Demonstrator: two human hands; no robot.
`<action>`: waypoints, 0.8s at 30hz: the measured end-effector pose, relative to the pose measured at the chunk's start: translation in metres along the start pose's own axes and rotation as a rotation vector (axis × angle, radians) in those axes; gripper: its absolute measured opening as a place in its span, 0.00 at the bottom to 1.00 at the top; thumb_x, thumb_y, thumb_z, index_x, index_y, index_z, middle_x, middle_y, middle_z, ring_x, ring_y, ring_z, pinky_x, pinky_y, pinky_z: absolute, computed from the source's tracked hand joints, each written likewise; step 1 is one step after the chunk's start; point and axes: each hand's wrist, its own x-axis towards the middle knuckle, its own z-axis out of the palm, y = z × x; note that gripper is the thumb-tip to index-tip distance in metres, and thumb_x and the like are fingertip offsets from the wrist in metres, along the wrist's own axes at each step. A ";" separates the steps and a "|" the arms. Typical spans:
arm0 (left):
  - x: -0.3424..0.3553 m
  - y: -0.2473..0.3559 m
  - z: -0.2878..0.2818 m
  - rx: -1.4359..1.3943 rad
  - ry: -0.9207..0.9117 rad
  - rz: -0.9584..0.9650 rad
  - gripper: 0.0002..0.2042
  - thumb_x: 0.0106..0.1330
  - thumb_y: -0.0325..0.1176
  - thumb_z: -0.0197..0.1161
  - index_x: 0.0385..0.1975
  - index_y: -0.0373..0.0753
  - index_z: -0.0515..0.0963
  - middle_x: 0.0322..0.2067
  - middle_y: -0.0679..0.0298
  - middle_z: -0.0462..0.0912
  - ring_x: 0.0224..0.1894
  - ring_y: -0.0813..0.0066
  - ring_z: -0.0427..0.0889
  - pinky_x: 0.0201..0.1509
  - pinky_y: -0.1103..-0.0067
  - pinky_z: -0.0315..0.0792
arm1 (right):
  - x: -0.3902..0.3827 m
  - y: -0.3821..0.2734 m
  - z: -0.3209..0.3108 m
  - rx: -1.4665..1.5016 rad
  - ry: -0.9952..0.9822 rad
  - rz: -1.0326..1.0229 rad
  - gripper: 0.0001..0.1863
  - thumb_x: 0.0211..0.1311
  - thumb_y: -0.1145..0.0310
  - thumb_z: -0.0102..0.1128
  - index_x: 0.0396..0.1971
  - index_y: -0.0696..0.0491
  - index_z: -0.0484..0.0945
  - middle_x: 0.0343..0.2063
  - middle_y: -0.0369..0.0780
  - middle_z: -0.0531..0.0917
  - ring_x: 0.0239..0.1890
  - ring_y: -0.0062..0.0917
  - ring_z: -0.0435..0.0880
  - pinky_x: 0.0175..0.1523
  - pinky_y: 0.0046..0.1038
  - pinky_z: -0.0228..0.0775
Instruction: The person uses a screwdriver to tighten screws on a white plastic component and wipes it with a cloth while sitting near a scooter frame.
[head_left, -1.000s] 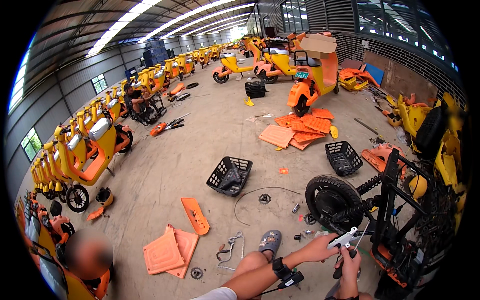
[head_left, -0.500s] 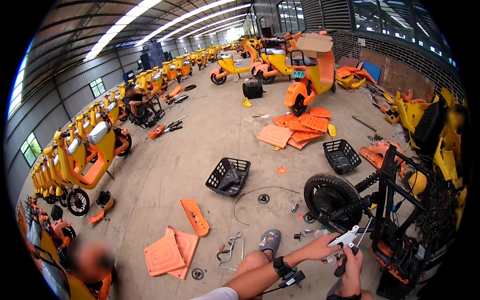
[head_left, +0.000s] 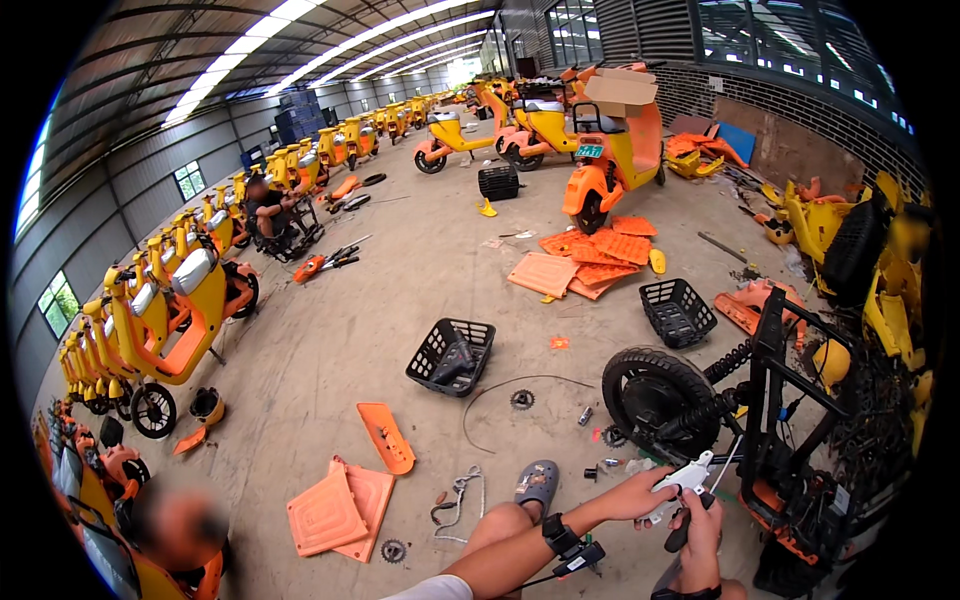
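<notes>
One white part, within left grip, screwdriver in right grip

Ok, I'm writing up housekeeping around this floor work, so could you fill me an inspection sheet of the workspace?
Surface: concrete floor, strewn with loose parts.
Job's things: white metal part and thin-shafted tool, both held; stripped black frame with its wheel close by.
Clutter: orange panels, a sprocket, a black basket with a dark part inside.
Hands: left hand grips the white metal part; right hand grips the thin-shafted tool.
Cables: a thin dark cable or wire lies curved on the floor.
Surroundings: scooters in rows at left; another person seated near them; brick wall at right.
</notes>
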 end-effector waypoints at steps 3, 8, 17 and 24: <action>-0.002 0.005 0.003 -0.003 0.032 0.027 0.19 0.71 0.40 0.50 0.57 0.37 0.66 0.26 0.60 0.79 0.16 0.77 0.77 0.14 0.80 0.70 | -0.003 -0.002 0.004 0.030 0.018 0.007 0.10 0.61 0.70 0.60 0.37 0.60 0.75 0.25 0.39 0.80 0.11 0.20 0.72 0.17 0.21 0.66; -0.002 0.004 0.001 0.003 0.017 0.018 0.19 0.71 0.41 0.50 0.57 0.38 0.65 0.26 0.61 0.79 0.15 0.78 0.77 0.14 0.81 0.69 | -0.003 -0.003 0.006 0.048 0.053 0.014 0.10 0.62 0.70 0.60 0.37 0.60 0.75 0.24 0.38 0.79 0.11 0.20 0.71 0.17 0.22 0.66; -0.004 0.003 0.003 0.023 0.032 0.045 0.19 0.71 0.40 0.50 0.57 0.38 0.64 0.28 0.60 0.79 0.16 0.78 0.77 0.14 0.81 0.69 | -0.002 0.001 0.004 0.033 0.038 0.015 0.11 0.61 0.69 0.62 0.39 0.60 0.74 0.24 0.38 0.79 0.12 0.19 0.72 0.17 0.22 0.66; -0.005 0.003 0.004 0.011 0.032 0.052 0.19 0.71 0.39 0.50 0.57 0.38 0.63 0.28 0.59 0.79 0.16 0.77 0.77 0.14 0.81 0.69 | -0.003 -0.001 0.008 0.060 0.052 0.044 0.12 0.61 0.69 0.62 0.39 0.59 0.74 0.23 0.37 0.78 0.12 0.19 0.72 0.17 0.23 0.67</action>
